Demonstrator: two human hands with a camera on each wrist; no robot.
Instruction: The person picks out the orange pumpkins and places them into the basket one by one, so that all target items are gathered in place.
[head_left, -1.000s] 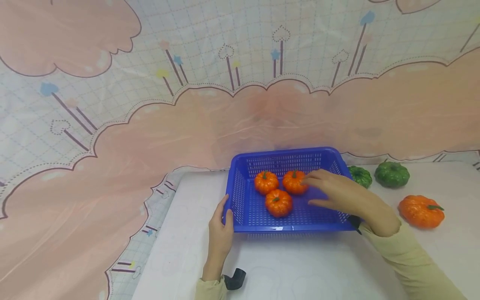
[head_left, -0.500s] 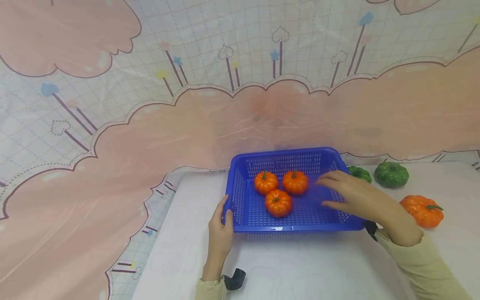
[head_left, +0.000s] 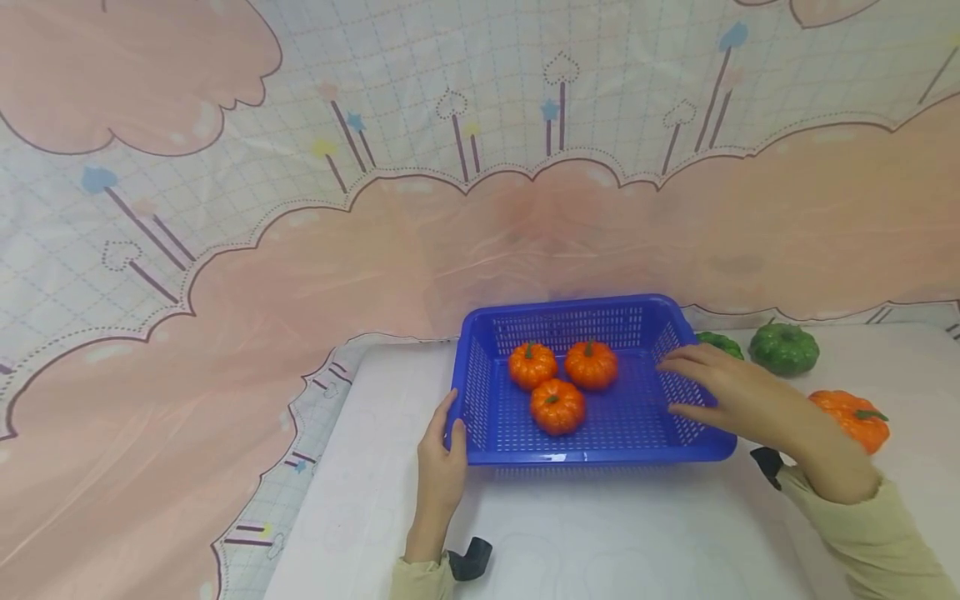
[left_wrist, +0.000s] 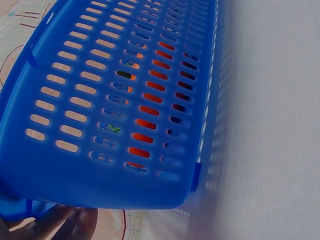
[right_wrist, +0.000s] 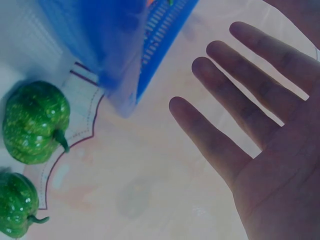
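A blue plastic basket with slotted sides stands on the white table. Three small orange pumpkins lie grouped inside it, left of centre. At the basket's left end my left hand holds the rim; in the left wrist view its fingertips show beyond the basket's edge. My right hand hovers over the right rim, holding nothing, its fingers spread with the thumb apart. The right wrist view has the palm and separated fingers beside a blurred corner of the basket.
Right of the basket are two green pumpkins, one in full view and one partly hidden by the basket and right hand. An orange pumpkin lies behind the right forearm. A patterned cloth rises behind the table.
My right hand has drawn back rightward from over the right-hand pumpkin in the basket to above the right rim. The left hand, basket and pumpkins have stayed put.
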